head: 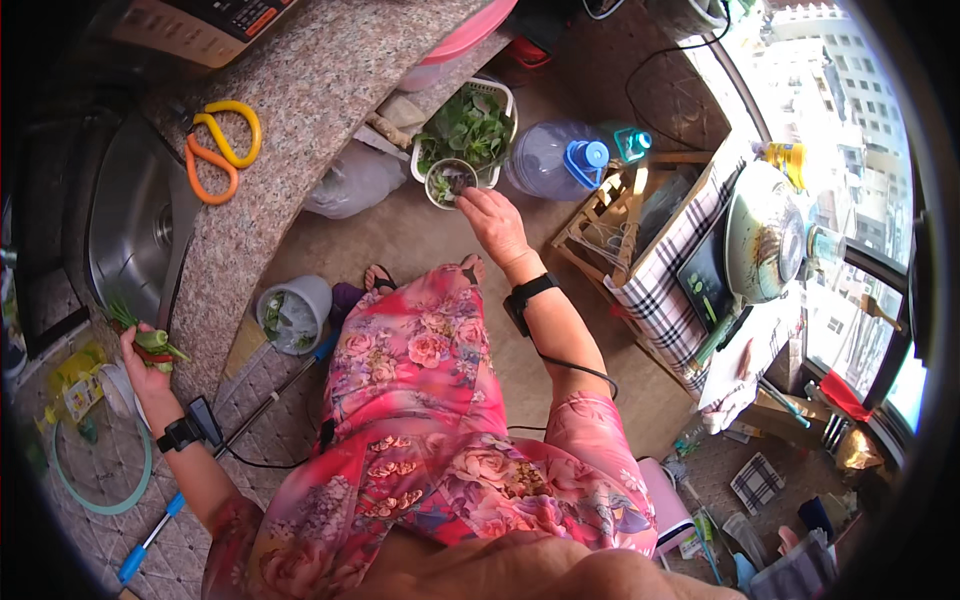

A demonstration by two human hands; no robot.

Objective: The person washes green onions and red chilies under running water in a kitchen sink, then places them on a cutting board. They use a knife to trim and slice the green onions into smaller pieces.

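Observation:
My left hand (148,375), at the left by the sink, grips a small bunch of vegetables (155,343) with green stalks and something red among them. Out in front, my right hand (495,223) has its fingertips at the near rim of a small round container (442,185) that holds bits of greens. Whether the fingers pinch anything is hidden from above. Just behind that container is a white plastic basket (507,112) full of leafy greens (471,124). A pale bin (319,296) with scraps and a plastic liner stands below the counter.
Orange-and-yellow-handled scissors (217,154) lie on the granite counter (300,127) beside a steel sink (131,217). Large water bottle (551,161) and wooden crate (611,217) stand right of the basket. A pan (757,232) rests on the checked-cloth table (652,292). A blue-ended pole (240,431) crosses the floor.

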